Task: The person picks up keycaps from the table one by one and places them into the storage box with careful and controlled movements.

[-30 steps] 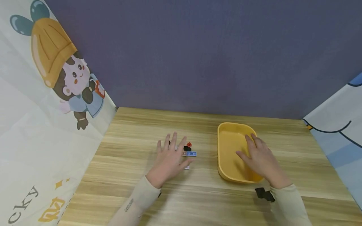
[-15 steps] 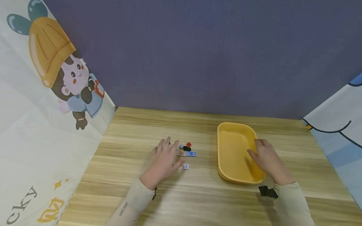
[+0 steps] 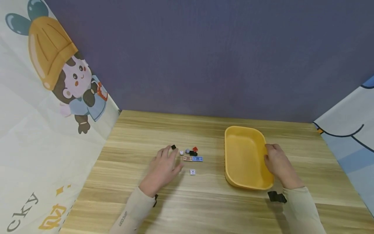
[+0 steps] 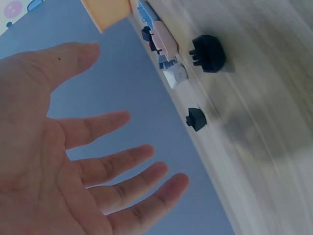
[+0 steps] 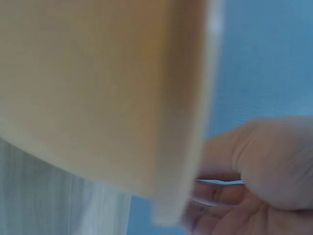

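Head view: a yellow tray (image 3: 245, 156) is grasped at its right rim by the right grip (image 3: 279, 164), while the left grip (image 3: 160, 167), relaxed and holding nothing, is poised well to the tray's left. Between that grip and the tray, small pieces (image 3: 193, 153) are scattered, among them a blue printed bar (image 3: 197, 159). The rim is probably best held firmly and the tray kept level, so that no piece is knocked. Under the tray, a wood-grain surface (image 3: 210, 208) is seen; behind it, a dark purple-blue backdrop (image 3: 204, 58); far to its left, a cartoon-printed sheet (image 3: 32, 136).
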`<act>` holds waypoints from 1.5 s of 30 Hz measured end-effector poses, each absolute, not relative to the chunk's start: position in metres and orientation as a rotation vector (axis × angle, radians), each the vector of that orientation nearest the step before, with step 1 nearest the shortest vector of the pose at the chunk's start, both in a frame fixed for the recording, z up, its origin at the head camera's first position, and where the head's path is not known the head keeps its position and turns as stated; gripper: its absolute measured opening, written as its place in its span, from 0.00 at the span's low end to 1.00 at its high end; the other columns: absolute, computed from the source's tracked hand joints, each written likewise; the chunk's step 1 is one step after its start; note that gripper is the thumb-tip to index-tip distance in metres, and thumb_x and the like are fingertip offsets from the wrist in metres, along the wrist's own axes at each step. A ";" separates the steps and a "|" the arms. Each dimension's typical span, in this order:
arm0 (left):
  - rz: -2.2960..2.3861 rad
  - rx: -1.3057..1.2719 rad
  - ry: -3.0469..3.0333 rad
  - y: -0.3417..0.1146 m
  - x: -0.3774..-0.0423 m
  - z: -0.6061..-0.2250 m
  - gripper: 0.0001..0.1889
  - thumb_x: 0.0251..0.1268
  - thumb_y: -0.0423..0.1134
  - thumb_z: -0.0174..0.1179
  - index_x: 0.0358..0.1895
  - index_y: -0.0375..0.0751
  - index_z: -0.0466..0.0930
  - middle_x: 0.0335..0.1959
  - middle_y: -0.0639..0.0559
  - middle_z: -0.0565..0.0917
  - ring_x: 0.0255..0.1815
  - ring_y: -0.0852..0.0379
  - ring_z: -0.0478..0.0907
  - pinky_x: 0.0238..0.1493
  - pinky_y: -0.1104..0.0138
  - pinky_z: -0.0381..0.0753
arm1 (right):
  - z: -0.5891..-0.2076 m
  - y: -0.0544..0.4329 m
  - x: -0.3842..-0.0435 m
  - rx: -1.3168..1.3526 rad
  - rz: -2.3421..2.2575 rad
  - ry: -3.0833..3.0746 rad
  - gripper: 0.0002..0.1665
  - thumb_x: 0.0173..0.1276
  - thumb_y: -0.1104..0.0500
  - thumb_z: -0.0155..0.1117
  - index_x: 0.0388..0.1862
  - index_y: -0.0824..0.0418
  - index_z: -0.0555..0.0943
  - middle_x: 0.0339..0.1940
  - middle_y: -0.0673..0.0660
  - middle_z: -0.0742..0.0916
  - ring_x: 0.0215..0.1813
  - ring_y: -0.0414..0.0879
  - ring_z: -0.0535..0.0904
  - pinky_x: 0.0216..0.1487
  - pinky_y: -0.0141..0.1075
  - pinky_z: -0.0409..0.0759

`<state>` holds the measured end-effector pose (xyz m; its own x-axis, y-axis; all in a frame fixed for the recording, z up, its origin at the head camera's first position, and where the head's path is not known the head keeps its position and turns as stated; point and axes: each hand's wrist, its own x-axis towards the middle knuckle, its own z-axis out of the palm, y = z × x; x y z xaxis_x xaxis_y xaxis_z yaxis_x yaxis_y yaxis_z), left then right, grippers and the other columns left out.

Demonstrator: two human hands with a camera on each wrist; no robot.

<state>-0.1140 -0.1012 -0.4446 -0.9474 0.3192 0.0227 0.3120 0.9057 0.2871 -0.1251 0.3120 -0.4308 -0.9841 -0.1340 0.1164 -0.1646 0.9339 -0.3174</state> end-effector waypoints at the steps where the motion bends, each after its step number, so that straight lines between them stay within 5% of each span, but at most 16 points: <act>1: 0.451 0.499 3.043 -0.103 -0.114 -0.445 0.36 0.71 0.59 0.57 0.73 0.40 0.66 0.73 0.32 0.63 0.70 0.32 0.63 0.61 0.37 0.69 | -0.431 0.313 -0.125 0.229 0.502 -3.002 0.21 0.63 0.75 0.56 0.54 0.87 0.70 0.45 0.82 0.75 0.49 0.75 0.74 0.49 0.64 0.75; 13: 0.451 0.480 3.024 -0.118 -0.110 -0.454 0.28 0.63 0.49 0.69 0.61 0.35 0.78 0.57 0.36 0.78 0.56 0.39 0.76 0.57 0.48 0.77 | -0.429 0.315 -0.127 0.194 0.497 -3.036 0.22 0.63 0.75 0.58 0.55 0.86 0.71 0.43 0.82 0.76 0.46 0.73 0.75 0.48 0.63 0.76; 19: 0.480 0.462 3.015 -0.123 -0.104 -0.460 0.21 0.59 0.48 0.72 0.48 0.36 0.84 0.42 0.43 0.82 0.40 0.47 0.79 0.41 0.56 0.82 | -0.430 0.314 -0.126 0.195 0.488 -3.026 0.22 0.62 0.75 0.58 0.54 0.87 0.71 0.43 0.82 0.76 0.46 0.73 0.75 0.48 0.63 0.76; 25: 0.518 0.401 3.001 -0.123 -0.098 -0.463 0.16 0.54 0.47 0.75 0.35 0.38 0.83 0.26 0.53 0.78 0.25 0.57 0.73 0.27 0.64 0.77 | -0.431 0.314 -0.126 0.199 0.476 -3.021 0.23 0.62 0.74 0.58 0.55 0.86 0.71 0.44 0.82 0.76 0.47 0.73 0.75 0.47 0.62 0.76; 45: 0.535 0.338 3.006 -0.121 -0.096 -0.469 0.13 0.56 0.44 0.74 0.28 0.41 0.81 0.22 0.55 0.75 0.22 0.59 0.71 0.23 0.66 0.74 | -0.430 0.313 -0.126 0.190 0.477 -3.052 0.22 0.64 0.75 0.58 0.55 0.86 0.70 0.44 0.82 0.75 0.47 0.73 0.74 0.46 0.63 0.77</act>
<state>-0.0958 -0.1212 -0.4695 -0.9734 0.2272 -0.0295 0.2031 0.9153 0.3479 -0.1262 0.3135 -0.4296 -0.9913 -0.1141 0.0652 -0.1286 0.9450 -0.3007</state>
